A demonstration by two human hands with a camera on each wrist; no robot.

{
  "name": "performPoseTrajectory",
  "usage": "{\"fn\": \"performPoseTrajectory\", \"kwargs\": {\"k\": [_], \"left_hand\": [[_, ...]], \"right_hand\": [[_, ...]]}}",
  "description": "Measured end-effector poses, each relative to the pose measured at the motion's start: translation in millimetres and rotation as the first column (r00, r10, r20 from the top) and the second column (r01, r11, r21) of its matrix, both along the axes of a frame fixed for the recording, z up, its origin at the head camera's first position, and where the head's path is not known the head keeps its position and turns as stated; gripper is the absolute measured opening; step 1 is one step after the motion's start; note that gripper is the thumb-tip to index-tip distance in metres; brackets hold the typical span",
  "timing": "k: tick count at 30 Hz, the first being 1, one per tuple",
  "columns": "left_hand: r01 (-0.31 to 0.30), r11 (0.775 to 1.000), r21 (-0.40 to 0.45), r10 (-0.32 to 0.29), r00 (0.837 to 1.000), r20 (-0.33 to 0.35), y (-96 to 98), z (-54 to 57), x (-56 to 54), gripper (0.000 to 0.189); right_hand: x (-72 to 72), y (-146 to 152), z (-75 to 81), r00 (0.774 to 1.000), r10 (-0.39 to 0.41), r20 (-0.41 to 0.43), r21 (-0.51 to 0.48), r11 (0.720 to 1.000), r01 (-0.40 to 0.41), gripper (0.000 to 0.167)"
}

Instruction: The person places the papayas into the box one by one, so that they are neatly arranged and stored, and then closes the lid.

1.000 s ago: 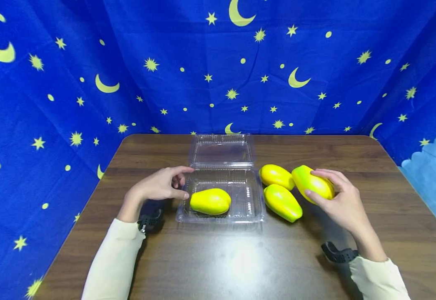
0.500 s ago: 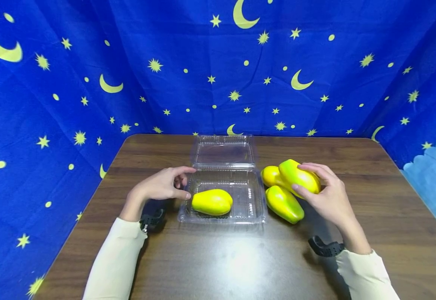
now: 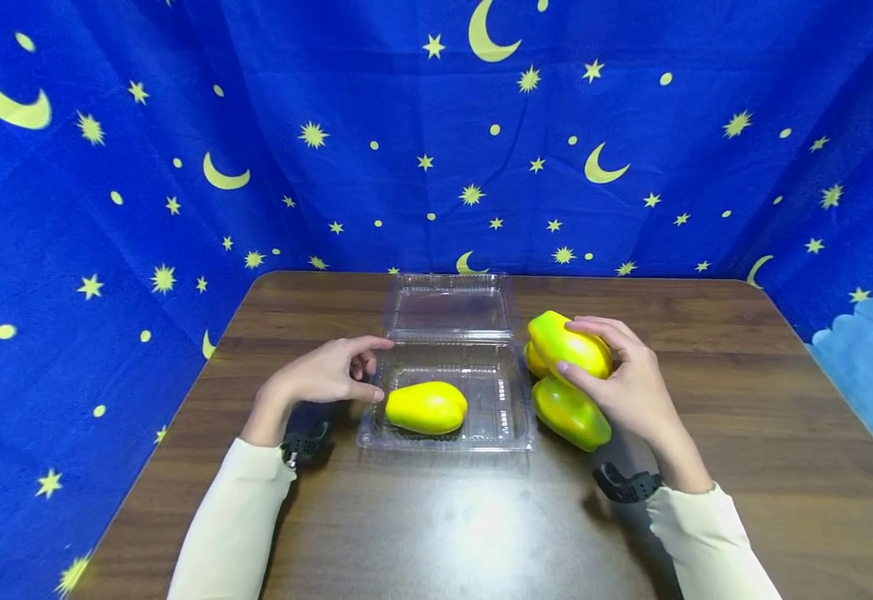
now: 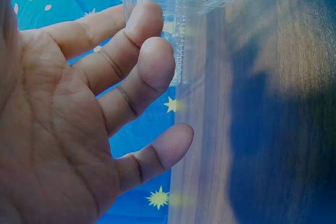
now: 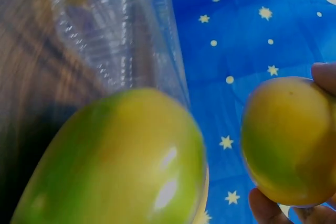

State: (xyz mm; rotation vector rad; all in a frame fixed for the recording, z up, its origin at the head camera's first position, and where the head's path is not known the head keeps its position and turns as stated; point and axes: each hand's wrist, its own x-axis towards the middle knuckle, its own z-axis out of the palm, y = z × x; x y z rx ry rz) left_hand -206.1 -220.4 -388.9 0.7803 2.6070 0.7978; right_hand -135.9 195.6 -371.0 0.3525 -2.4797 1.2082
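In the head view, my right hand (image 3: 631,392) grips a yellow-green papaya (image 3: 569,348) between thumb and fingers, just right of a clear plastic clamshell container (image 3: 481,379). The held papaya (image 5: 289,142) is off the table, at the right of the right wrist view. Below it lies another papaya (image 3: 573,417); a third papaya (image 3: 536,362) is mostly hidden behind the held one. One more papaya (image 3: 427,408) lies inside the container's base. My left hand (image 3: 323,372) has thumb and index finger spread at the container's left edge, its other fingers (image 4: 156,62) loosely curled.
The container's lid (image 3: 449,307) lies folded back toward the far side of the brown wooden table (image 3: 376,508). A blue cloth (image 3: 376,108) with moons and stars hangs behind and beside the table. Each wrist wears a black strap (image 3: 626,485).
My right hand has carried its papaya leftward, from the right of the two loose papayas to over the rear one, near the container. My left hand stays at the container's left edge.
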Motion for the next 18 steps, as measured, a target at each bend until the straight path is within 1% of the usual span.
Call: {"fn": "performPoseTrajectory", "kwargs": {"k": [5, 10, 13, 15, 18], "left_hand": [[-0.007, 1.0, -0.009, 0.007, 1.0, 0.004, 1.0, 0.1, 0.9, 0.078], [0.001, 1.0, -0.005, -0.001, 1.0, -0.003, 0.5, 1.4, 1.1, 0.078], [0.004, 1.0, 0.007, -0.004, 1.0, -0.012, 0.2, 2.4, 1.1, 0.078], [0.012, 1.0, 0.007, -0.012, 1.0, -0.018, 0.2, 2.2, 1.0, 0.078], [0.007, 1.0, 0.002, -0.007, 1.0, -0.016, 0.3, 1.8, 1.3, 0.078]], "right_hand": [[-6.2, -12, 2.6, 0.999, 0.038, -0.008, -0.02, 0.999, -0.038, 0.044], [-9.5, -21, 4.9, 0.998, 0.063, -0.022, -0.022, 0.998, -0.064, 0.044], [-11.6, -26, 5.5, 0.997, 0.073, -0.039, -0.029, 0.997, -0.075, 0.045], [-13.0, -30, 6.0, 0.994, 0.087, -0.061, -0.024, 0.996, -0.088, 0.046], [-14.3, -38, 8.7, 0.99, 0.105, -0.092, -0.01, 0.994, -0.106, 0.047]]}}
